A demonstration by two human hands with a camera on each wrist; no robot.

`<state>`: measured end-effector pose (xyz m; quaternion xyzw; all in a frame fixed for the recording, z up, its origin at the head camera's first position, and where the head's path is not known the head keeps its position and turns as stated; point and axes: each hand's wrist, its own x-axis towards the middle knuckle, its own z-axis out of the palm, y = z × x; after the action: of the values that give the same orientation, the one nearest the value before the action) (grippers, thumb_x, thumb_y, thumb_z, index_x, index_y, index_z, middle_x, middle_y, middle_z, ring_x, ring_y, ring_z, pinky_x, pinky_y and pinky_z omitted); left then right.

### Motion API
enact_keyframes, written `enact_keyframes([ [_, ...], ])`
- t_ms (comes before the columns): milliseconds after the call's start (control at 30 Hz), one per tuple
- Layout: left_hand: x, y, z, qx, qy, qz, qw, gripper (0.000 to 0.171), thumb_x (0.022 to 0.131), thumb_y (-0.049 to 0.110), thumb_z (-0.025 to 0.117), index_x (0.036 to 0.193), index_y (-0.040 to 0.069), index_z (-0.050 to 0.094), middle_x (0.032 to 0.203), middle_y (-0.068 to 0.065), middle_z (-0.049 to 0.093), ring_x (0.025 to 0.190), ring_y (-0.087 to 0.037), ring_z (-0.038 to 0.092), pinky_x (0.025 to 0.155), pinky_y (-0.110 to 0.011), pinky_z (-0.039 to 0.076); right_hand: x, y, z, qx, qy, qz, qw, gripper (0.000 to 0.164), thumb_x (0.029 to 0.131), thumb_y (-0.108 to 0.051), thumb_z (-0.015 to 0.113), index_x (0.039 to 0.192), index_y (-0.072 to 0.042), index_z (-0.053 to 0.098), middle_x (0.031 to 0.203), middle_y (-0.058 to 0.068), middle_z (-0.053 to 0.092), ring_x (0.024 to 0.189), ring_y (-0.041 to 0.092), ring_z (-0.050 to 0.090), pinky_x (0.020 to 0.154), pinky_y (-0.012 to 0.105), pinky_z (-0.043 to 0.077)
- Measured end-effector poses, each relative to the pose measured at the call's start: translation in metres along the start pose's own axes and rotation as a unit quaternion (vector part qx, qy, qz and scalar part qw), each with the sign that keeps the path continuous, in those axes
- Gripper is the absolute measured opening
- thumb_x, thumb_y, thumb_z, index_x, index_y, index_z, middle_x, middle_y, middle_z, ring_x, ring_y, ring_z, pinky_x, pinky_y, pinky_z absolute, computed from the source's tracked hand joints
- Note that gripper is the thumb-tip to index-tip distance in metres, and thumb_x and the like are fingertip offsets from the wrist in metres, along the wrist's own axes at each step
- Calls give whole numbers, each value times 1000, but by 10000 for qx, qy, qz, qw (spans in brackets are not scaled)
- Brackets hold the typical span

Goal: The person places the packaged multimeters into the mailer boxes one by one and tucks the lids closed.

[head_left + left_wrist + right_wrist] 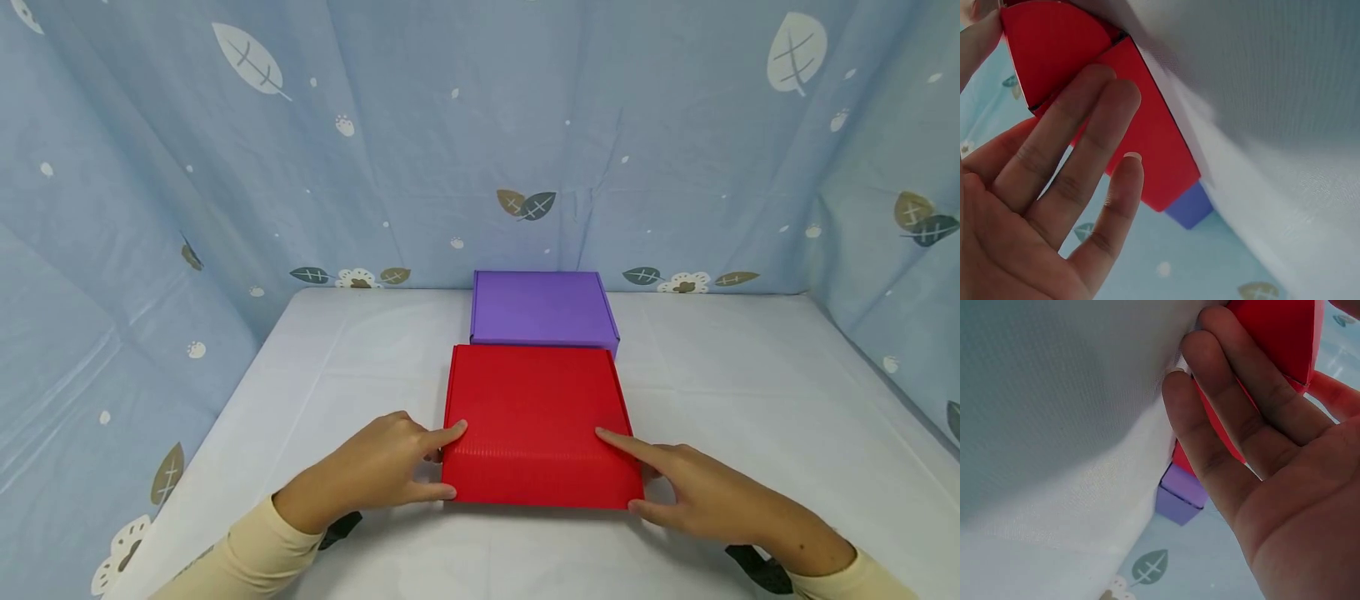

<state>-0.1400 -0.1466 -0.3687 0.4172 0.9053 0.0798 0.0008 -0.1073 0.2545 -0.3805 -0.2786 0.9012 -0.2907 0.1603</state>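
Note:
A flat red box (536, 408) lies on the white cloth in the head view, its top bent downward near the front. My left hand (390, 467) holds its front left corner, index finger on the top and thumb at the front edge. At the front right corner my right hand (705, 492) holds the box the same way. In the left wrist view, other fingers of the left hand (1072, 169) lie along the box's side, where a rounded red flap (1054, 47) shows. Fingers of the right hand (1272, 444) partly cover the other side. Inside the box is hidden.
A flat purple box (540, 308) lies directly behind the red one, close to the blue leaf-print curtain (450, 142). White cloth (360, 358) covers the table on both sides, and the curtain also hangs at the left and right.

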Motion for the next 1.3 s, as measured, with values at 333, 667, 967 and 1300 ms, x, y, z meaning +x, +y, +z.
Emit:
enact_keyframes([
  [333,6,-5,2,-248,14,-421,9988,69,73,50,85,130,19,62,98,10,73,78,0,66,84,-37,55,6,-2,-3,-237,91,348,9991,91,80,-35,83,156,-24,35,99,-13,62,85,1,58,64,20,51],
  [667,17,-7,-1,-118,-356,-733,9966,93,68,59,85,146,19,50,103,4,72,88,-8,68,87,-39,53,14,2,-9,-526,257,416,9974,105,71,-44,89,157,-22,33,115,0,57,86,7,55,61,20,49],
  [967,21,-8,-1,-240,-612,-975,9931,102,67,59,85,152,20,45,98,2,71,89,-11,67,89,-40,52,22,6,-16,92,9,558,9984,102,73,-40,88,156,-18,33,114,1,57,96,18,56,66,24,54],
  [1300,23,-9,5,-388,-528,-977,9931,99,67,56,87,148,16,46,118,-1,70,104,-17,69,95,-42,52,25,5,-12,-258,201,711,9969,105,70,-41,90,155,-15,35,109,0,60,94,16,56,65,22,53],
])
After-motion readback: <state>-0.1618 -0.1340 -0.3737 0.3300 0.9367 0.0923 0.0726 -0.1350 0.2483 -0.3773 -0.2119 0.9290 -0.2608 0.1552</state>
